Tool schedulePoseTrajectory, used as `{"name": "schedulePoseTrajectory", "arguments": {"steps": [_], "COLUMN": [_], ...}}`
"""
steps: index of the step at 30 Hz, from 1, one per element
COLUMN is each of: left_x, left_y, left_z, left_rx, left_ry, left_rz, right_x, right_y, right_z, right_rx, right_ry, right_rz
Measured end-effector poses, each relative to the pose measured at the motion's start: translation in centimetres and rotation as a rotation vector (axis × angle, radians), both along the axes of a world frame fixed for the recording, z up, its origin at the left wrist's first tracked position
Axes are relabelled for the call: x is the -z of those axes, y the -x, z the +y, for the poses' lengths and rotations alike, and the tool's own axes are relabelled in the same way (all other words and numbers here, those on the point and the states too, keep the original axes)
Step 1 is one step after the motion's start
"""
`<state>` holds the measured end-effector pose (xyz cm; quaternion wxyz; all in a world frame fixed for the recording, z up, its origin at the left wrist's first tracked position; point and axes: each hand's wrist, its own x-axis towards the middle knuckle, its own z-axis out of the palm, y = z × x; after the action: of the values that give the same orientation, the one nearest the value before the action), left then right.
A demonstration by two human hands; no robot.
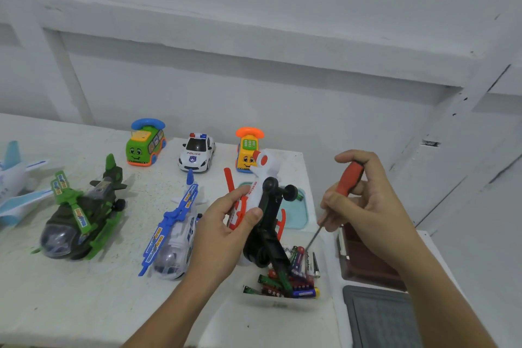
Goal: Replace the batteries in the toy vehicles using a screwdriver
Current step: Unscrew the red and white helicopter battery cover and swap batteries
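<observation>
Grey ribbed mat (381, 316) nearest, at the right; beyond it a brown tray (364, 260); beside these a clear tub (271, 304) of loose batteries (299, 265); above the tub, left hand (226, 223) curled round an upturned white-and-red helicopter (261, 175), wheels up; right hand (364, 200) wrapped round the orange-handled screwdriver (348, 181), tip down over the batteries, apart from the toy; further left a blue helicopter (175, 234) and a green helicopter (82, 220); teal tray (296, 212) partly hidden behind the held toy; pale plane (14, 183) at the left edge; at the back a green bus (145, 144), police car (196, 154), yellow phone car (247, 150); speckled white table (84, 305); white panelled wall (254, 37)
</observation>
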<state>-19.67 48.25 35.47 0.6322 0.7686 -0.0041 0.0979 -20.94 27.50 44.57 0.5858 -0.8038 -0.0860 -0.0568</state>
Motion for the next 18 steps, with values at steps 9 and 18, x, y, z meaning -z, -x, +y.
{"name": "schedulePoseTrajectory", "arguments": {"steps": [9,18], "left_x": [0.5,0.1], "left_y": [-0.2,-0.2], "left_z": [0.1,0.0], "left_rx": [-0.029,-0.039], "left_ry": [0.104,0.2], "left_rz": [0.03,0.037], "right_x": [2.9,4.9], "right_y": [0.3,-0.6], "right_z": [4.2,5.5], "right_rx": [0.139,0.073], "right_ry": [-0.305,0.071], "right_rz": [-0.422,-0.743]}}
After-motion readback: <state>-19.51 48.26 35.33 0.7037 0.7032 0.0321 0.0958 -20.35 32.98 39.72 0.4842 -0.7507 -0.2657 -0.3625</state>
